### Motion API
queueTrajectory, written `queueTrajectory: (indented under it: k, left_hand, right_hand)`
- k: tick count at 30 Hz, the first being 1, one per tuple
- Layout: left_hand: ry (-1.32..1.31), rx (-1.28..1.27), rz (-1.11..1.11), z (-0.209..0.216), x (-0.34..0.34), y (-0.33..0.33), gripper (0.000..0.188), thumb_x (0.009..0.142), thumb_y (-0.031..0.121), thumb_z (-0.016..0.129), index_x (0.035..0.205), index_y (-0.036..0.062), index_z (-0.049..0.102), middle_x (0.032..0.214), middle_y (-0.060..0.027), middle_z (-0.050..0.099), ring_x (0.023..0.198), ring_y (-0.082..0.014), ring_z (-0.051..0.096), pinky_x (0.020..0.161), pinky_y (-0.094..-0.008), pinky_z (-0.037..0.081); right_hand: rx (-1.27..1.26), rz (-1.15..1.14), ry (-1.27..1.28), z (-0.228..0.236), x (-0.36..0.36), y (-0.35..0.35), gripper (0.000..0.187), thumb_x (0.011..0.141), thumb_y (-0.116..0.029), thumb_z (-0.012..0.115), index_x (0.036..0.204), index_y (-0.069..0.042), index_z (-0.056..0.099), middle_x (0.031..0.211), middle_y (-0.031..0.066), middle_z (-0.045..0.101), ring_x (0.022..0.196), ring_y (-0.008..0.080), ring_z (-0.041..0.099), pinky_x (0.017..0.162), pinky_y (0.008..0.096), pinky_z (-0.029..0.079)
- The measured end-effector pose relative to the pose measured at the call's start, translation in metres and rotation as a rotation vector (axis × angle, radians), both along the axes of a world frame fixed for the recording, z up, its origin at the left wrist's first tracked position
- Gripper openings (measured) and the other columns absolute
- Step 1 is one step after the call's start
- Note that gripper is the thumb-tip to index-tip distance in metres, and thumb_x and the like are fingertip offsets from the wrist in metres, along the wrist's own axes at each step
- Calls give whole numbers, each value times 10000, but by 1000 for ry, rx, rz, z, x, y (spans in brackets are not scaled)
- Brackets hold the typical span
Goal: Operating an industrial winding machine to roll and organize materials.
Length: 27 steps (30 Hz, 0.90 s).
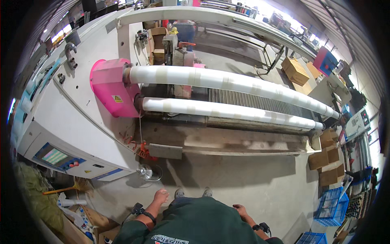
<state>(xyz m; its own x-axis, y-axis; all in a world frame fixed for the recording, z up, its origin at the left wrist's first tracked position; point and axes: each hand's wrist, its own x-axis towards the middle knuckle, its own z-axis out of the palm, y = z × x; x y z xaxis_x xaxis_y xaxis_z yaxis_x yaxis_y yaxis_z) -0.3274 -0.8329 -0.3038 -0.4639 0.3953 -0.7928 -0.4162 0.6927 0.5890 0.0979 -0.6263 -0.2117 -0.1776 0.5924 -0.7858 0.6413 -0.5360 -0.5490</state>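
My left hand [161, 196] hangs to the left of my body, its fingers loosely curled with nothing visible in them. To the right of my body is my right hand [240, 210], relaxed, its fingers partly stretched and nothing in them. Neither hand touches the machine in front of me. Two long white rollers [227, 81] [227, 112] lie across the machine, their left ends at a bright pink housing [115, 87]. Faint beige bands cross both rollers at intervals. Below the front one runs a long pale trough [243, 148].
A control panel [55, 156] sits on the white machine cabinet [77, 110] at left. A glass-like container [149, 173] stands on the floor by its corner. Cardboard boxes [323, 158] and a blue crate [331, 207] are at right. An open carton [91, 219] is at lower left.
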Motion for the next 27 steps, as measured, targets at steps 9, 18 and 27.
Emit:
queueTrajectory:
  k: [9,18,27]
  left_hand:
    - [-4,-10,-19,2,1,2,365,744,129,659,1079,33,548,787,-108,595,576,-185,589,501,-298,502]
    - [-94,29,-57,-2,-7,2,365,805,75,556,1157,59,461,761,-82,550,553,-195,560,475,-323,478]
    - [2,41,-270,24,-10,11,355,808,93,519,1151,35,452,841,-109,558,625,-226,589,547,-340,512]
  right_hand:
    - [13,74,-63,-25,18,-8,461,796,-197,643,1159,63,528,1126,179,581,1011,250,573,875,332,452]
    - [190,328,-184,-38,18,-14,521,720,-317,607,1090,48,574,1110,213,583,1023,300,569,896,351,431]
    - [116,196,-146,-7,1,-16,557,696,-314,636,1119,41,563,1106,210,587,1032,309,564,907,342,425]
